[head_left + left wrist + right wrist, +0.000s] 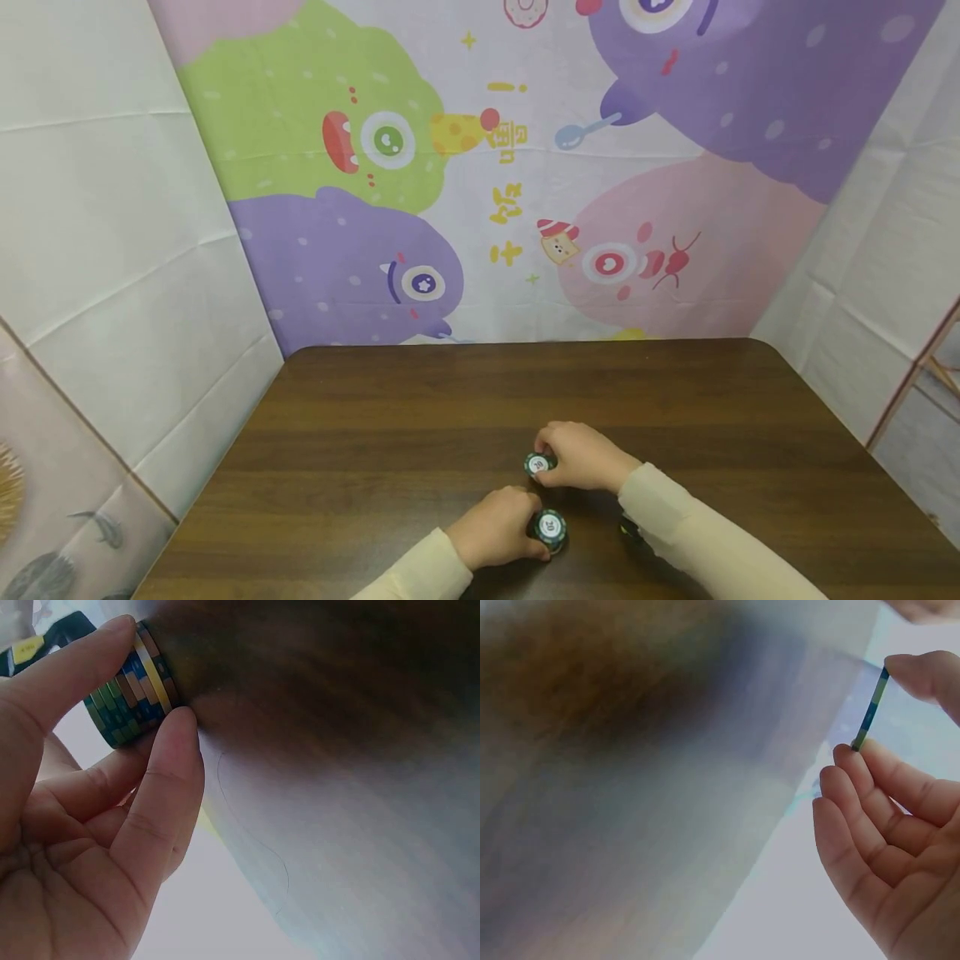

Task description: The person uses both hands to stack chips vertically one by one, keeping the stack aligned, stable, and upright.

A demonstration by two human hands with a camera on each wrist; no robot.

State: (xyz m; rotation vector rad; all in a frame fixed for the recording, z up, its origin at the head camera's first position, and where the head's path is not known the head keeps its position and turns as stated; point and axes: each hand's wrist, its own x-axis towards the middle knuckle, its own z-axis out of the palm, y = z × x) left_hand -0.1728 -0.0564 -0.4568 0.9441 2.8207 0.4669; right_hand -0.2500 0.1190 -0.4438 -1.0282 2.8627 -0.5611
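A short stack of poker chips (pixel 550 528) stands near the table's front, its green top chip marked 20. My left hand (pixel 495 528) grips this stack at its sides. In the left wrist view the stacked chips (pixel 129 697) show green, blue, brown and yellow edges between thumb and fingertips. Slightly farther from me, my right hand (pixel 588 457) pinches a single green poker chip (pixel 537 465) by its rim. The right wrist view has that chip (pixel 871 709) edge-on, between the thumb and a fingertip. Whether it is off the table is hard to tell.
The brown wooden table (pixel 390 417) has rounded far corners. Behind it hangs a cloth backdrop (pixel 495 300) with cartoon monsters, and white cloth walls (pixel 127 208) stand on both sides. A dark item with a yellow mark (pixel 628 527) shows beneath the right sleeve.
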